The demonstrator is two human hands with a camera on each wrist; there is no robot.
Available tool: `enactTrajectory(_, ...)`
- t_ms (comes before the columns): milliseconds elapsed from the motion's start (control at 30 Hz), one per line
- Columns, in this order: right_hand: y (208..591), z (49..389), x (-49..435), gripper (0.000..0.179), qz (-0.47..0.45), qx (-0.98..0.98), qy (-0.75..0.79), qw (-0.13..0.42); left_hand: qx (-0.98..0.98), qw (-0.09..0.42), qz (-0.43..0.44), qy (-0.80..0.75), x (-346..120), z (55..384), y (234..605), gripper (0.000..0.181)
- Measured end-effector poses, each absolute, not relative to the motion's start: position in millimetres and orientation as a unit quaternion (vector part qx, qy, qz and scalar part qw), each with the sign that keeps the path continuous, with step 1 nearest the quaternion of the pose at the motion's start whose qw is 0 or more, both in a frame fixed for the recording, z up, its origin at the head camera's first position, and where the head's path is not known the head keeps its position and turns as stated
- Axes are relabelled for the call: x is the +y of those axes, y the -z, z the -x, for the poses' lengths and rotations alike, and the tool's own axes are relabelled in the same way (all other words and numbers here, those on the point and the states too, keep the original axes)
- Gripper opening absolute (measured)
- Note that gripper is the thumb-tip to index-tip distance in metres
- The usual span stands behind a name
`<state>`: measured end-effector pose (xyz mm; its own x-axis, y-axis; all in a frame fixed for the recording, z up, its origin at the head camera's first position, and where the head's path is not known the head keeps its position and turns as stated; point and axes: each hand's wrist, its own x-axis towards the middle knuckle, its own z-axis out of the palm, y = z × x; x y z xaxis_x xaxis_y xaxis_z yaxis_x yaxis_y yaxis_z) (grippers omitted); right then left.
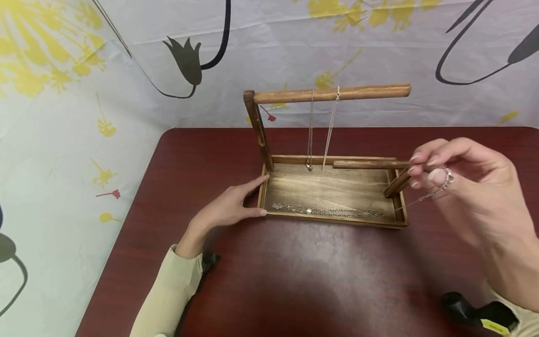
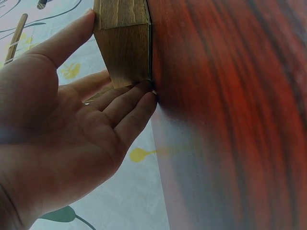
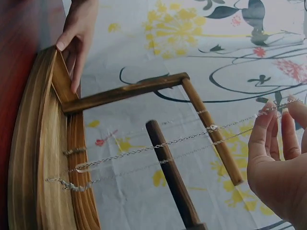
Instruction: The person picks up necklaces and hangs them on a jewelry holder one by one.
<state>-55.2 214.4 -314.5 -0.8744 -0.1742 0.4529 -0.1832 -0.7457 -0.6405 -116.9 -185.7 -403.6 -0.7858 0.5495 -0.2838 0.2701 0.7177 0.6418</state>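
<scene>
A wooden jewelry stand (image 1: 261, 133) has a shallow tray (image 1: 337, 221) as its base, with an upper bar (image 1: 370, 91) and a lower bar (image 1: 362, 164). My left hand (image 1: 225, 206) rests against the tray's left end, thumb and fingers spread and fairly straight. Near the lower bar's right end, my right hand (image 1: 484, 196) pinches a thin silver chain necklace (image 1: 438, 192) between thumb and fingertips. In the right wrist view this necklace (image 3: 184, 138) stretches from the fingertips toward the tray. Two fine necklaces, one with a small pendant (image 1: 309, 165), hang from the upper bar.
More silver chain (image 1: 341, 213) lies along the tray's front side. The stand is on a dark red wooden table (image 1: 311, 271). Behind and at the left hangs a white cloth (image 1: 139, 112) with yellow and grey flowers. A black strapped device (image 1: 476, 312) sits by the right wrist.
</scene>
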Motion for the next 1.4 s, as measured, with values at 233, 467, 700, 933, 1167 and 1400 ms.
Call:
enactTrajectory(233,312,60,226,0.012,-0.278,-0.329,-0.902,0.011,0.897,0.233,-0.227,-0.298,-186,117,403,0.087)
enactTrajectory(467,316,64,239,0.013,-0.298,-0.315,-0.901,0.026,0.897,0.236,-0.225,-0.297,-185,116,403,0.087)
enactTrajectory(700,319,65,253,0.021,-0.289,-0.337,-0.895,0.040,0.896,0.236,-0.228,-0.298,-185,116,403,0.087)
enactTrajectory(933,319,66,272,0.026,-0.262,-0.424,-0.864,0.063,0.896,0.236,-0.226,-0.299,-185,116,403,0.087)
enactTrajectory(1167,317,70,289,0.032,-0.248,-0.479,-0.838,0.085,0.895,0.238,-0.225,-0.301,-185,115,403,0.086)
enactTrajectory(1400,319,83,297,0.032,-0.277,-0.392,-0.876,0.059,0.897,0.234,-0.226,-0.300,-185,116,403,0.086)
